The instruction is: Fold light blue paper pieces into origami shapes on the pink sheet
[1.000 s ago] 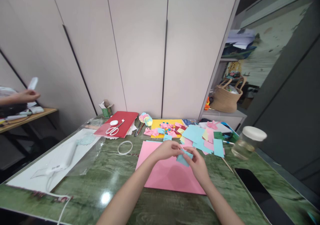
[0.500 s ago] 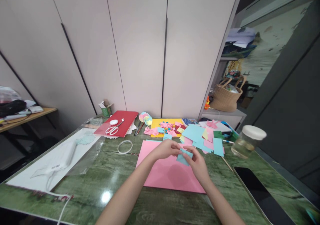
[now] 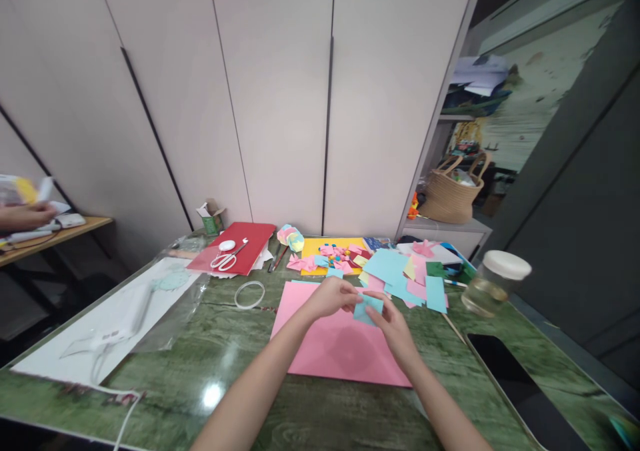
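A small light-blue piece of paper (image 3: 367, 309) is held up between both hands, over a large pink sheet (image 3: 340, 357) on the table. My left hand (image 3: 334, 297) pinches its left edge with thumb and fingertips. On the other side my right hand (image 3: 393, 321) grips it, thumb on the near face and fingers behind the top edge. Just beyond the hands lie pink and blue folded paper pieces (image 3: 300, 263) and small beads on a yellow sheet (image 3: 311, 245).
Coloured paper sheets (image 3: 387, 264) pile up behind my right hand. Farther right stand a lidded jar (image 3: 493, 287) and a phone (image 3: 525, 391). Scissors (image 3: 225, 261) rest on a red folder (image 3: 255, 237); a white ring (image 3: 250, 295) and a glue gun (image 3: 125, 324) lie left. Another person's hand (image 3: 30, 216) shows far left.
The blue paper has turned flatter toward me, its face now more squarely visible between my fingers. Another person's hand has come into view at the far left.
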`<state>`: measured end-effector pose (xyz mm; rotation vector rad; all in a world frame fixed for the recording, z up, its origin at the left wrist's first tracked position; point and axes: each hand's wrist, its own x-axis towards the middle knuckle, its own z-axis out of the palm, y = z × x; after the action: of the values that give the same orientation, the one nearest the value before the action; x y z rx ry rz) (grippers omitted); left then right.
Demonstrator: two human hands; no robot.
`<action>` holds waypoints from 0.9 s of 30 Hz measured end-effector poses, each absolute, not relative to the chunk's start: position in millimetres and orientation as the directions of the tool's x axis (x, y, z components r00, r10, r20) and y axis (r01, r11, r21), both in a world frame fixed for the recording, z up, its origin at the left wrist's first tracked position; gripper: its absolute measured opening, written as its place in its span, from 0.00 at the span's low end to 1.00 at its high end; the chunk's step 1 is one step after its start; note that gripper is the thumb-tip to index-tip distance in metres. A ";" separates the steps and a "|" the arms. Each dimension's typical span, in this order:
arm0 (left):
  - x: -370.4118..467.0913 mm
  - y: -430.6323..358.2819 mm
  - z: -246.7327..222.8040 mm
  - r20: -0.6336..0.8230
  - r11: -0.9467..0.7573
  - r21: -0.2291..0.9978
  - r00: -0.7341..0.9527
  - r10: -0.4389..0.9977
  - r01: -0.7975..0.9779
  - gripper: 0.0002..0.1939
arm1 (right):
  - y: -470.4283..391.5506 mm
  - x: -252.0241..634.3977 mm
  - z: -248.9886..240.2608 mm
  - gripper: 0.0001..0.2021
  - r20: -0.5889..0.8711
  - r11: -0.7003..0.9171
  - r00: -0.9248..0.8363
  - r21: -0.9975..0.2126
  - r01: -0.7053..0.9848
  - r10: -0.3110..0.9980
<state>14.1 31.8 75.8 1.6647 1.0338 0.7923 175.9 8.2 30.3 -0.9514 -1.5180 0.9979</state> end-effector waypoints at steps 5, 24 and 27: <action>16.3 32.2 73.2 0.015 -0.106 0.975 0.415 0.910 0.197 0.16 | 10.6 173.8 24.7 0.12 0.265 0.278 -0.145 -0.957 0.082 0.953; 22.9 29.7 67.4 0.069 -0.198 0.959 0.509 0.858 0.204 0.13 | 14.9 179.8 17.9 0.15 0.227 0.232 -0.065 -0.969 0.083 0.972; 21.9 30.8 65.7 0.075 -0.198 0.964 0.534 0.842 0.176 0.12 | 14.5 178.8 18.2 0.15 0.203 0.207 -0.078 -0.978 0.039 0.976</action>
<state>21.9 30.8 65.7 1.6891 0.8665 0.7672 178.8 14.5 18.2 -1.0524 -1.3880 1.0840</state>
